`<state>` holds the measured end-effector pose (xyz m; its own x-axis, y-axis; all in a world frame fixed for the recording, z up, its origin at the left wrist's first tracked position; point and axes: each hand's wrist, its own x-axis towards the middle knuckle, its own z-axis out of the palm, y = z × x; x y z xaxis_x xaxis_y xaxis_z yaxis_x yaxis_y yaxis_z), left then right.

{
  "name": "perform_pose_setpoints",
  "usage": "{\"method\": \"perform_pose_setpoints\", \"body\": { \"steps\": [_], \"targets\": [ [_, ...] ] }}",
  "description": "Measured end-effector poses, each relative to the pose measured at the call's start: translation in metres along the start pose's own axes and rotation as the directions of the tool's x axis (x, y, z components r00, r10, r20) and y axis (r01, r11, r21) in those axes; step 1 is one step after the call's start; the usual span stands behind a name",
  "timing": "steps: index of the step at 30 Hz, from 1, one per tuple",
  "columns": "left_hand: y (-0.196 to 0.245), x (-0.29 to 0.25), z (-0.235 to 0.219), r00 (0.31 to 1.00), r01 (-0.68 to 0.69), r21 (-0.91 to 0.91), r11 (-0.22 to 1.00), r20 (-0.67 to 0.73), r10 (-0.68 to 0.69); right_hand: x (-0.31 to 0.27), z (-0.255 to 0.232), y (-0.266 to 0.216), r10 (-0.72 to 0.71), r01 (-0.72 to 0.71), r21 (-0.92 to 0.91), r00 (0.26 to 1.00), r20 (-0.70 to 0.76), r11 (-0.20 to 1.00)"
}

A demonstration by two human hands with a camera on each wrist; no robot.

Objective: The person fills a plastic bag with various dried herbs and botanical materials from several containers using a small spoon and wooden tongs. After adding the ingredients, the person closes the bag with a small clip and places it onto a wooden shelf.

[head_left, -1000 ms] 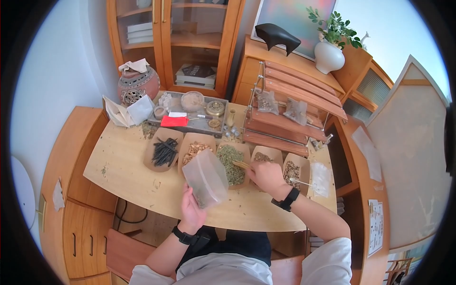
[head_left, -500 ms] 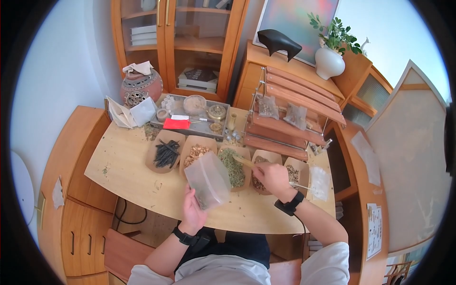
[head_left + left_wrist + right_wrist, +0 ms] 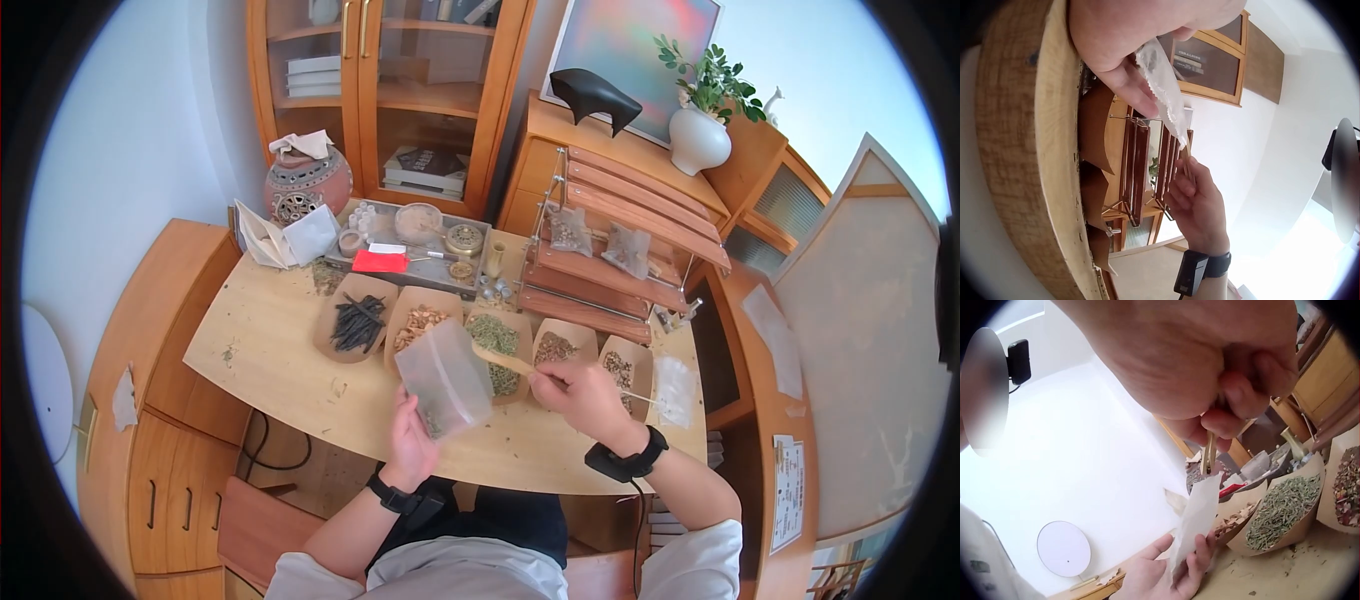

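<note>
My left hand (image 3: 412,440) grips a frosted plastic bag (image 3: 445,375) by its side and lower part, over the front of the table. A little green dried herb shows at the bag's bottom corner. With its fingers curled, my right hand (image 3: 585,395) holds a slim, light wooden scoop (image 3: 503,360). The scoop's tip points left, right at the bag's upper edge. Beneath the scoop stands a brown paper tray of dried green herb (image 3: 1285,512). In the left wrist view the bag (image 3: 1163,87) hangs between the left fingers, its rim close to the scoop.
Paper trays flank the herb: dark sticks (image 3: 358,322), tan chips (image 3: 418,322), brown bits (image 3: 553,347) and mixed pieces (image 3: 618,370). Behind them are a grey tray (image 3: 470,285) of small vessels and a wooden rack (image 3: 620,240) with bags. A clear packet (image 3: 675,390) lies at right.
My right hand has lifted the scoop out of the green herb tray, and its tip has come up to the bag's edge. The left hand still holds the bag, nearly unmoved.
</note>
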<state>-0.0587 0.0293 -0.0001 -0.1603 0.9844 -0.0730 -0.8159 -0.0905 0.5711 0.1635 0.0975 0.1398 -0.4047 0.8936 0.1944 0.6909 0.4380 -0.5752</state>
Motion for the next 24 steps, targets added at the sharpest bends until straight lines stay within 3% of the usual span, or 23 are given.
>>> {"method": "perform_pose_setpoints", "body": {
  "steps": [10,13,16,19,22,24],
  "targets": [
    [0.002,-0.001,0.002,1.000,0.018,-0.044,0.999,0.017,-0.018,-0.006,0.004,-0.023,-0.125,0.140,-0.222,0.989,0.081,0.965],
    [0.002,-0.001,0.003,1.000,0.021,-0.056,0.998,0.012,-0.020,-0.008,-0.008,-0.029,-0.180,0.187,-0.204,0.982,0.054,0.961],
    [0.003,-0.003,0.003,1.000,0.025,-0.060,0.998,-0.006,-0.025,-0.008,-0.020,-0.026,-0.123,0.122,-0.156,0.992,0.008,0.980],
    [0.004,-0.004,0.002,0.999,0.043,-0.104,0.994,-0.028,-0.046,-0.002,-0.032,-0.020,0.055,-0.049,-0.152,0.998,0.035,0.987],
    [0.003,-0.003,-0.001,0.998,0.038,-0.114,0.993,-0.036,-0.043,0.010,-0.019,0.008,0.023,-0.009,-0.273,0.999,0.049,0.962],
    [0.002,-0.003,-0.002,0.999,0.032,-0.110,0.993,-0.022,-0.035,0.017,0.000,0.021,-0.086,0.095,-0.334,0.995,0.042,0.938]
  ]
}}
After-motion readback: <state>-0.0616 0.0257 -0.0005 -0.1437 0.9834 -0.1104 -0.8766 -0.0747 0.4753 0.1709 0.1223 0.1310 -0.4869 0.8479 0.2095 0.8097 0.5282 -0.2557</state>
